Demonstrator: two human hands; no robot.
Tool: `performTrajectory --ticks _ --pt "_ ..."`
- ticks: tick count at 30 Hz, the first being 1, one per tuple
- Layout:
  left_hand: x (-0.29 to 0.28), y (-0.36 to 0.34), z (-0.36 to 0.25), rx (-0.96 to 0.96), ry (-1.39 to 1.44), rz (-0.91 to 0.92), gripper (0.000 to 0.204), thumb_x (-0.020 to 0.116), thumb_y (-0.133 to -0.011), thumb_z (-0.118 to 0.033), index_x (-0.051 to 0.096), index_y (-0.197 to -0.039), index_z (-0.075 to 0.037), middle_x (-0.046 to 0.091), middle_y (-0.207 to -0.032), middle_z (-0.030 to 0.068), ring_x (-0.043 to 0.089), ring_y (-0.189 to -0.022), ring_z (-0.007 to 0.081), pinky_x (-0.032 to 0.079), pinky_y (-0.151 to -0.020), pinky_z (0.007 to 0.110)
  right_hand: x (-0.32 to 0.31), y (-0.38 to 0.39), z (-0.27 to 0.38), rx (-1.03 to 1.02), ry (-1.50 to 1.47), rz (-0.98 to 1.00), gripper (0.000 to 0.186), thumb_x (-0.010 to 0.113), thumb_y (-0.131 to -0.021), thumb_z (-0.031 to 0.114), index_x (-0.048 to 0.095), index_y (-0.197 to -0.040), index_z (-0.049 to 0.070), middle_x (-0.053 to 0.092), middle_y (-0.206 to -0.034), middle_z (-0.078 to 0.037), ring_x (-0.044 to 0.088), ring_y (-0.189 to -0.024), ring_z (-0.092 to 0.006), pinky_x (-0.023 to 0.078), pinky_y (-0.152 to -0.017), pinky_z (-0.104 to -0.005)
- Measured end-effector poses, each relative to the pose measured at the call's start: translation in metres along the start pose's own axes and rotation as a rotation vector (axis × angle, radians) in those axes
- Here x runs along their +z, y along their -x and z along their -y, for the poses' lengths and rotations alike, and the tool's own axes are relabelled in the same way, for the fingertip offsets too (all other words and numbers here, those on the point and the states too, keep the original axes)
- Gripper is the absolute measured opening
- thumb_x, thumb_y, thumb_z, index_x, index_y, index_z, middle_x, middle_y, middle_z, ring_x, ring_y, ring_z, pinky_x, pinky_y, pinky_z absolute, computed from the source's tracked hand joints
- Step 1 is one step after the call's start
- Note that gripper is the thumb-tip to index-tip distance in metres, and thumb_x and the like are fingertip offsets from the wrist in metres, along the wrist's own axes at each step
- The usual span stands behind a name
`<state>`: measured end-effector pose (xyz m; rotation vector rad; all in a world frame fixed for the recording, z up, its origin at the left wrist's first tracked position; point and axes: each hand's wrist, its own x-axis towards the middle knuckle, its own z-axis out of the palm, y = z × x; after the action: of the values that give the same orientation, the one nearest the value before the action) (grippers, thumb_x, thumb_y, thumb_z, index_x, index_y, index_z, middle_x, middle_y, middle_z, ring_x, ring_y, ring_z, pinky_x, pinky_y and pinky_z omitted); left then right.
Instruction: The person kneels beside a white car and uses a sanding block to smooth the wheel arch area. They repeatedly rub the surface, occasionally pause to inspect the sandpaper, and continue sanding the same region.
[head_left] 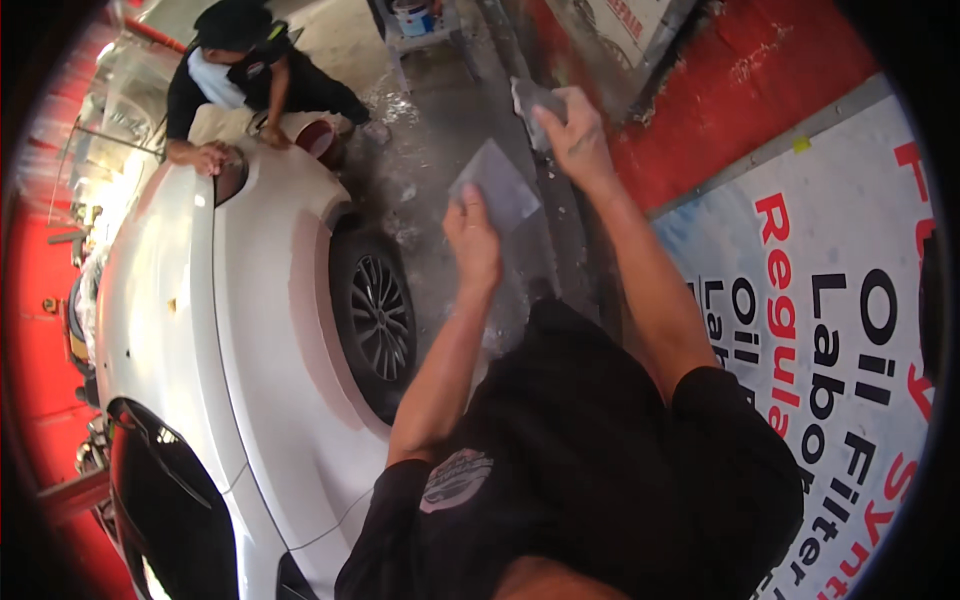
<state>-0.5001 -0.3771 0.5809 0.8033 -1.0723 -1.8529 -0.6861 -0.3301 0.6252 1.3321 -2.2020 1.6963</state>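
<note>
My left hand (472,240) is closed on a thin, light-grey square sheet (503,188), its thumb lying on top. Higher and to the right, my right hand (580,138) grips a darker grey flat piece (530,105) with a ragged pale edge; its exact kind does not show. Both pieces are held apart, above the wet floor. To the left stands a white car (270,250), touched by neither hand. A dull pinkish band (312,290) runs around its wheel arch, above the dark wheel (378,305).
At the car's front another person (245,70) crouches, hands at the headlight, beside a reddish bucket (317,140). A small stand (425,45) holds a can farther back. A red wall (745,90) and a large printed banner (830,250) line my right side.
</note>
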Motion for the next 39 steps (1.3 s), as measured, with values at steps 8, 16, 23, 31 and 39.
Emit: performTrajectory --ticks 8,16,23,31,39 --pt "0.01 -0.037 0.027 -0.655 0.253 0.171 0.036 0.057 -0.1 -0.019 0.057 -0.129 0.002 0.065 -0.123 0.0141 0.066 -0.108 0.0252 0.053 -0.097 0.042 -0.067 -0.052 -0.133 0.423 -0.819 -0.088 0.036 0.07 -0.094 0.022 0.063 -0.123 0.001 0.069 -0.115 -0.008 0.067 -0.09 -0.0178 0.053 -0.084 -0.0313" --pt "0.114 -0.061 0.048 -0.725 0.175 0.44 0.04 0.048 -0.104 -0.018 0.051 -0.138 0.004 0.061 -0.13 0.0155 0.062 -0.116 0.027 0.051 -0.101 0.041 -0.067 -0.041 -0.152 0.592 -1.192 0.197 0.036 0.068 -0.096 0.036 0.055 -0.113 0.008 0.06 -0.082 -0.001 0.061 -0.076 -0.0107 0.049 -0.068 -0.0207" --pt "0.142 -0.087 0.027 -0.728 -0.086 0.487 0.035 0.054 -0.101 -0.016 0.054 -0.13 0.003 0.066 -0.117 0.0155 0.068 -0.101 0.025 0.057 -0.089 0.04 -0.087 -0.003 -0.161 0.599 -1.1 0.266 0.044 0.073 -0.091 0.032 0.06 -0.122 0.003 0.066 -0.102 -0.003 0.062 -0.096 -0.0119 0.049 -0.085 -0.0273" --pt "0.121 -0.112 0.011 -0.432 -0.066 0.393 0.035 0.054 -0.104 -0.02 0.054 -0.131 0.003 0.066 -0.119 0.0132 0.067 -0.105 0.0245 0.055 -0.092 0.039 -0.097 0.063 -0.198 0.322 0.268 0.362 0.049 0.075 -0.083 0.025 0.063 -0.122 -0.002 0.069 -0.114 -0.021 0.066 -0.105 -0.0312 0.05 -0.09 -0.0361" --pt "0.107 -0.111 0.001 -0.073 -0.051 0.32 0.044 0.041 -0.11 -0.029 0.052 -0.141 0.0 0.059 -0.132 0.0103 0.059 -0.112 0.0183 0.047 -0.1 0.031 -0.059 0.014 -0.038 0.259 0.07 0.08 0.035 0.064 -0.088 0.011 0.065 -0.122 0.003 0.066 -0.108 -0.021 0.067 -0.096 -0.0372 0.053 -0.082 -0.041"
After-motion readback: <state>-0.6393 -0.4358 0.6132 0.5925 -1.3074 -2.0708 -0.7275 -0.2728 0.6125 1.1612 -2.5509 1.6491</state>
